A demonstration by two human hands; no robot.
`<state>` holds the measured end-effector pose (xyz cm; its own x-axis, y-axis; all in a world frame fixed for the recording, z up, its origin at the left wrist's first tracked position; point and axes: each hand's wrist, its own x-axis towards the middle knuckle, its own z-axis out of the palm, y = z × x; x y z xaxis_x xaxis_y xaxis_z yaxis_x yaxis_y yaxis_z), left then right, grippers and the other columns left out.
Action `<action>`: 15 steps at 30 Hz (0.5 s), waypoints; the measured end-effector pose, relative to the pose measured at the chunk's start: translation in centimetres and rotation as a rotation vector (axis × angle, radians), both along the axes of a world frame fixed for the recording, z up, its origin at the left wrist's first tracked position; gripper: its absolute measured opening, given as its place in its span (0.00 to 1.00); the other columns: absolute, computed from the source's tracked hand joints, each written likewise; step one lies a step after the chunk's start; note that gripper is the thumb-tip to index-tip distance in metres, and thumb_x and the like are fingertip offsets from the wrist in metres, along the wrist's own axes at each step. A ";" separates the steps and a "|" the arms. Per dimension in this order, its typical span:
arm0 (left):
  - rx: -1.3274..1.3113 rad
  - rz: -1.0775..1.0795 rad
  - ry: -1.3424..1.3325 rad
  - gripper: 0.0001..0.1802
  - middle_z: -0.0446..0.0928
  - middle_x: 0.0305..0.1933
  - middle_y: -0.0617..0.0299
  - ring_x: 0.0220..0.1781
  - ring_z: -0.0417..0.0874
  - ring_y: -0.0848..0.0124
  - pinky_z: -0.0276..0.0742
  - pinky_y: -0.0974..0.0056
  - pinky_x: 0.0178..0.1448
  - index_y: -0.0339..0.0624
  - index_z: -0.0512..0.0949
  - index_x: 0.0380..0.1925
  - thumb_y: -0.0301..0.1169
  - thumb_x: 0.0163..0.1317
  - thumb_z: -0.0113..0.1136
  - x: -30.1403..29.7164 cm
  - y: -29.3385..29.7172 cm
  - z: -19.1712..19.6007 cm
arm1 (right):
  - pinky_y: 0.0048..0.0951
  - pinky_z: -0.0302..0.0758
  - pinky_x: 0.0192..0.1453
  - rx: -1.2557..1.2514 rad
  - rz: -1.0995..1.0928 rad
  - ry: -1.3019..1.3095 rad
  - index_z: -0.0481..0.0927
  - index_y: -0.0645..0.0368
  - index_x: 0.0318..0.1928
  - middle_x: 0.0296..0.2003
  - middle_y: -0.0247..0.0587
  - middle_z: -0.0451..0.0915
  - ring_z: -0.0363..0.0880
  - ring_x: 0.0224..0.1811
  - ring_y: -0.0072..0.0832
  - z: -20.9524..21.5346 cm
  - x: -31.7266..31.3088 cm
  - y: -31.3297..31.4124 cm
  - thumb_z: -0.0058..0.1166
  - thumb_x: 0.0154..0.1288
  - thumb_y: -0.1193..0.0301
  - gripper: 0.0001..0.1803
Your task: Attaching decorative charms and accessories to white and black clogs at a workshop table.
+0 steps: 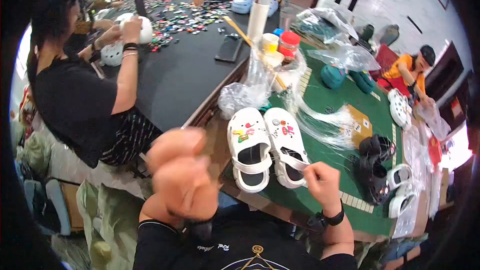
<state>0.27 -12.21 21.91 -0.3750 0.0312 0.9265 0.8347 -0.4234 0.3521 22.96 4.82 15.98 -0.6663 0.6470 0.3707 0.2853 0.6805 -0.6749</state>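
Observation:
Two white clogs [248, 145] stand side by side in front of me on the green-topped table, small colourful charms on their toes. My right hand [324, 182] is closed in a pinch beside the heel strap of the right clog [286, 142]. What it pinches, if anything, is too small to make out. Raised close to the camera, my left hand [182, 175] is smeared by motion, left of the clogs and apart from them. Its fingers look curled, but I cannot see whether they hold anything.
Long white threads [320, 122] trail across the green tabletop [320, 97]. Plastic bags, a red-lidded jar [288, 44] and dark clogs [375, 170] surround the pair. Scattered charms [185, 17] cover the black table. One person [80, 85] handles white clogs at left; others sit farther off.

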 end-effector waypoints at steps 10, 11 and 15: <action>0.140 -0.552 0.264 0.19 0.68 0.67 0.73 0.71 0.63 0.67 0.61 0.54 0.70 0.52 0.77 0.59 0.29 0.68 0.56 3.5 -6.0 3.8 | 0.39 0.76 0.43 0.174 -0.029 -0.181 0.79 0.62 0.45 0.39 0.50 0.80 0.79 0.40 0.45 -2.1 -2.5 -1.0 0.64 0.57 0.68 0.17; 0.142 -0.569 0.265 0.19 0.68 0.67 0.73 0.71 0.63 0.67 0.61 0.54 0.70 0.52 0.77 0.59 0.29 0.68 0.56 3.6 -5.7 3.8 | 0.42 0.75 0.49 0.252 -0.021 -0.165 0.77 0.63 0.50 0.44 0.53 0.79 0.78 0.46 0.48 -2.2 -2.8 -1.1 0.65 0.57 0.67 0.21; 0.268 -0.501 0.274 0.19 0.68 0.67 0.71 0.70 0.65 0.67 0.63 0.55 0.68 0.52 0.77 0.59 0.29 0.68 0.56 4.0 -5.1 4.2 | 0.48 0.69 0.60 0.287 0.095 -0.228 0.73 0.63 0.57 0.51 0.60 0.76 0.73 0.55 0.55 -4.1 -4.1 -1.4 0.65 0.56 0.58 0.32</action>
<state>4.31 -17.27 26.08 -0.1228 -0.1048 0.9869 0.5573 -0.8301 -0.0188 18.90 3.39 11.91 -0.8046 0.4701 0.3628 0.3331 0.8631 -0.3796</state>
